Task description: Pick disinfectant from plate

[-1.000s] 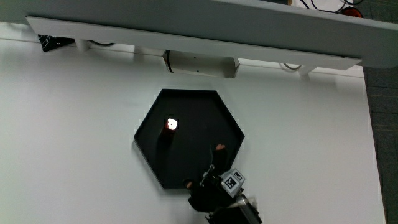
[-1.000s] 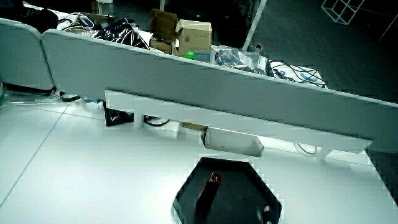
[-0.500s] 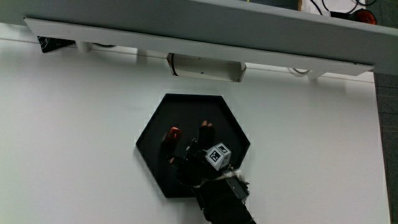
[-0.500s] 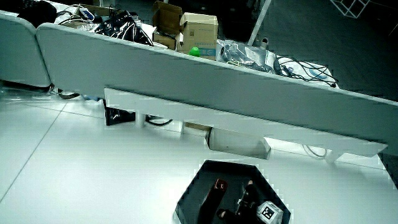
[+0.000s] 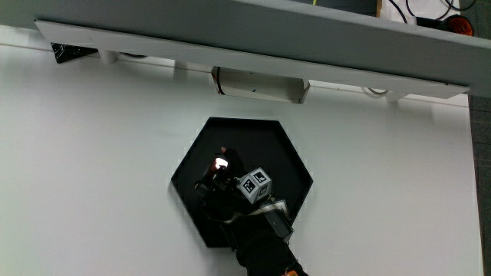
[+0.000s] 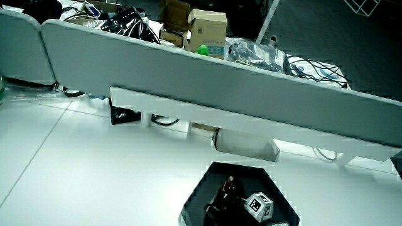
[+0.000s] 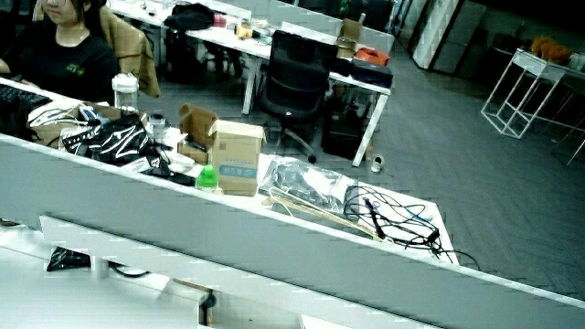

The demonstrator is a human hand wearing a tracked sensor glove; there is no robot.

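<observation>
A black hexagonal plate (image 5: 261, 142) lies on the white table; in a side view the plate (image 6: 217, 172) shows nearer to the person than the partition. On it stands the disinfectant (image 5: 221, 162), a dark bottle with a red cap, also seen in a side view as the bottle (image 6: 230, 184). The hand (image 5: 222, 188) in its black glove is over the plate, fingers curled round the bottle's body below the cap. In a side view the hand (image 6: 229, 201) sits just below the cap, and the patterned cube (image 6: 259, 204) shows beside the bottle. The bottle's lower part is hidden.
A low grey partition (image 5: 230, 34) runs along the table, with a white box (image 5: 259, 83) fixed under it close to the plate. White tabletop (image 5: 92, 153) spreads around the plate. A side view shows only the partition (image 7: 183, 228) and clutter past it.
The hand moved across the plate from its near rim to the bottle and its spread fingers closed round it. The bottle stays on the plate.
</observation>
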